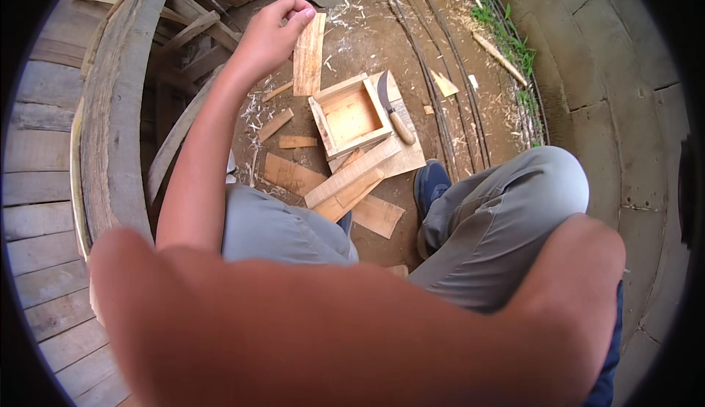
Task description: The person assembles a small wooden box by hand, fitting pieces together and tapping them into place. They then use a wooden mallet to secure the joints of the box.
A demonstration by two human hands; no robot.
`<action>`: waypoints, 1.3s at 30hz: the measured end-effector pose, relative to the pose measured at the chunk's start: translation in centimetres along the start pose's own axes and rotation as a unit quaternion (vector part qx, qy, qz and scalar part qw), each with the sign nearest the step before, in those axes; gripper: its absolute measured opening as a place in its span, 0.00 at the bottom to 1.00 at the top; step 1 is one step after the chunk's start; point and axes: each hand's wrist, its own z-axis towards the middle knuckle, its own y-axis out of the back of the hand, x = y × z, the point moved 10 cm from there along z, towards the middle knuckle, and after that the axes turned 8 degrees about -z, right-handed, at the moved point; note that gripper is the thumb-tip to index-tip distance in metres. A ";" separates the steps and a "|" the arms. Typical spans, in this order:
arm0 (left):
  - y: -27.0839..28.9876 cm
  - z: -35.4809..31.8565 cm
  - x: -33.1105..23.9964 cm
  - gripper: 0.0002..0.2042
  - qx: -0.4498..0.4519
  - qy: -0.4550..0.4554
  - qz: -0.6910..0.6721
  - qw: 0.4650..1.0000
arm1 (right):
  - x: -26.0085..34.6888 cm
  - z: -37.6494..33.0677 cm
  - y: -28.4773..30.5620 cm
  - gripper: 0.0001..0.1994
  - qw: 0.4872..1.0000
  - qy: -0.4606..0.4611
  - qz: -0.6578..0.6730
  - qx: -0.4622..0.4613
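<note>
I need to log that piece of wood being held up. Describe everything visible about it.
The thin, flat, rectangular strip of pale wood shows lengthwise grain and a light tan face. It is held upright, slightly tilted, above the dirt ground, just beyond the open square wooden box frame. The left hand has its grip on the strip's upper left edge, fingertips curled over the top. Nothing else touches it.

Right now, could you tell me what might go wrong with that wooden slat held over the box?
The left hand pinches the slat only at its top edge, so it might slip onto the open wooden box. A knife lies right beside the box, so reaching down there could mean a cut. Loose boards near the shoe could cause a stumble.
</note>
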 end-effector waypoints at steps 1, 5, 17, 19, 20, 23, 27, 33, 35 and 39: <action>-0.1 -0.2 0.5 0.12 -0.003 -0.017 0.020 1.000 | -0.2 0.1 -0.5 0.14 1.000 0.002 0.006 0.028; -3.2 1.8 1.2 0.12 0.020 -0.103 0.089 0.991 | -1.9 -0.7 -0.4 0.12 0.996 -0.035 0.010 0.081; -6.8 1.9 5.8 0.11 0.173 0.031 -0.001 0.984 | -29.4 -9.3 21.9 0.14 0.691 -0.479 -0.541 -0.030; -7.3 1.9 6.6 0.11 0.178 0.030 -0.015 0.984 | -33.0 -10.7 22.5 0.14 0.704 -0.569 -0.422 -0.057; -7.8 1.8 6.8 0.10 0.183 0.027 -0.023 0.983 | -34.2 -11.7 21.9 0.15 0.706 -0.620 -0.337 -0.064; -10.5 2.5 5.6 0.10 0.199 -0.009 0.019 0.980 | -40.2 -11.4 23.6 0.19 0.725 -0.527 -0.419 -0.147; -11.3 1.4 6.0 0.08 0.189 -0.014 0.039 0.981 | -42.0 -8.9 22.4 0.21 0.717 -0.541 -0.344 -0.273; -12.7 0.8 8.3 0.08 0.220 -0.001 0.032 0.975 | -44.3 -10.5 23.4 0.21 0.706 -0.526 -0.350 -0.320; -12.5 0.4 10.1 0.09 0.211 0.001 0.044 0.976 | -43.2 -9.4 23.0 0.20 0.720 -0.544 -0.338 -0.267; -13.1 0.0 11.3 0.08 0.219 -0.013 0.093 0.971 | -41.0 -10.0 24.3 0.17 0.723 -0.544 -0.256 -0.340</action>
